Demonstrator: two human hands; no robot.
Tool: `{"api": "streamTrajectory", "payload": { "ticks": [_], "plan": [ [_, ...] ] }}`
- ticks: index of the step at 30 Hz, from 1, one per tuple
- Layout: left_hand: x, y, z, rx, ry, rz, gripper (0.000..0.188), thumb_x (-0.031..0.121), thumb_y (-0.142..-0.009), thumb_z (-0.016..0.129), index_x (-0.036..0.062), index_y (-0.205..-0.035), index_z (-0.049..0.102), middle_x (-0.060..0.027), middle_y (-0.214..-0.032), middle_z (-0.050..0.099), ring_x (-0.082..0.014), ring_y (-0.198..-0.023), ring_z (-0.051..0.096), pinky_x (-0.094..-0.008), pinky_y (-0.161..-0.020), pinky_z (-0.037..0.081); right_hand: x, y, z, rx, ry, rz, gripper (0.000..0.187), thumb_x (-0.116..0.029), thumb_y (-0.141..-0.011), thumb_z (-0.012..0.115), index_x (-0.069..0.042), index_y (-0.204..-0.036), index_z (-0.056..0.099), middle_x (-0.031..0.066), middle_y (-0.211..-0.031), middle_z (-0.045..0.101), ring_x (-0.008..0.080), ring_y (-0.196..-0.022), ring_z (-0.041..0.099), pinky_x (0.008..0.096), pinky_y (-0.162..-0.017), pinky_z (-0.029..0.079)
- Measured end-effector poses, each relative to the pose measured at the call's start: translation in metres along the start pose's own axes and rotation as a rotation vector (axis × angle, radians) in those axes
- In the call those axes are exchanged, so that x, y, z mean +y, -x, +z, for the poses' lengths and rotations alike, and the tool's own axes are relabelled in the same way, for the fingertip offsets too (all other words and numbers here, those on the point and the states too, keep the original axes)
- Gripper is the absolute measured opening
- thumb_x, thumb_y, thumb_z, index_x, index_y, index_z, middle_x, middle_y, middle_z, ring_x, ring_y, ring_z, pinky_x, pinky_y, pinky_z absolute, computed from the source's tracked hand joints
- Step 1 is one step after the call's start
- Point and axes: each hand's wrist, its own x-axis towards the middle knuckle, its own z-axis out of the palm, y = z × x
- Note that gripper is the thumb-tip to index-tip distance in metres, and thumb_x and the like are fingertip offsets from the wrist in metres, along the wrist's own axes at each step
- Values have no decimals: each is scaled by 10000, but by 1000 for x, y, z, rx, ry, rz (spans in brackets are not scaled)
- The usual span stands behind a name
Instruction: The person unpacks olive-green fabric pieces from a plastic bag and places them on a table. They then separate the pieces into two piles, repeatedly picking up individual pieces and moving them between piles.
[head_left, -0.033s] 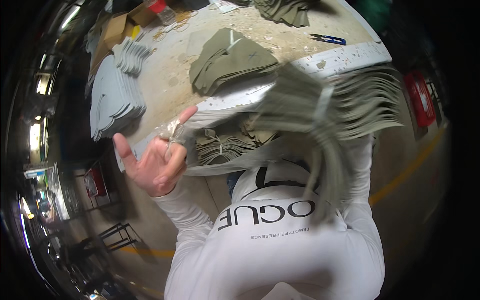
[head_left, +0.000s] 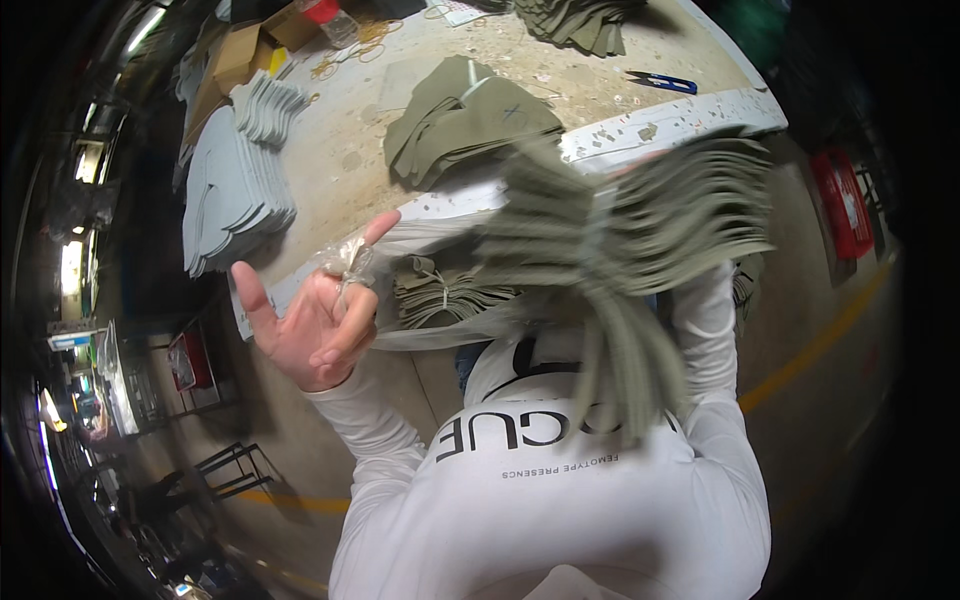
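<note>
My left hand (head_left: 325,325) grips the bunched edge of a clear plastic bag (head_left: 430,339) between its fingers, with thumb and index finger stretched apart. Inside the bag lies a tied bundle of olive cut pieces (head_left: 450,298). A larger bundle of olive cut pieces (head_left: 690,215), bound round its middle with a pale strip, hangs in the air above the bag's right side. My right arm, in a white sleeve (head_left: 705,325), reaches up behind that bundle and holds it; the fingers are hidden. Some pieces droop in front of my shirt, slightly blurred.
On the table (head_left: 340,150) rest another olive bundle (head_left: 470,125), pale grey cut pieces (head_left: 235,200), blue thread snips (head_left: 662,82), a cardboard box (head_left: 240,60) and a clear bottle (head_left: 335,25). Red bins stand on the right (head_left: 842,203) and left (head_left: 190,362).
The olive bundle in my right hand has moved left, further over the bag. My left hand keeps its grip on the bag, almost unmoved.
</note>
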Motion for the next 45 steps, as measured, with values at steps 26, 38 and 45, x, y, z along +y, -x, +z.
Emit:
{"api": "streamTrajectory", "payload": {
  "ticks": [26,38,45],
  "plan": [
    [-7,31,-16,81,-95,29,1249,741,-840,449,-124,-1369,-280,-75,-564,511,-72,-380,370,-163,-371,344,73,22,44,435,1594,403,714,-217,-678,776,-92,-1322,495,151,-1230,515,351,-1003,572,422,-799,487],
    [-10,43,21,-14,-525,45,1224,597,-867,592,-215,-1356,-181,-130,-644,622,2,-386,337,-127,-368,259,-70,18,31,494,154,-345,218,-118,-999,435,29,-954,588,1,-673,482,38,-447,343,176,-377,268],
    [2,47,1,84,-647,-80,1212,686,-853,521,-207,-1389,-97,1,-469,484,-41,-347,374,-167,-336,295,-38,53,-55,774,92,-220,300,-150,-978,523,-11,-1242,554,92,-1120,627,158,-925,647,232,-767,530]
  ]
}}
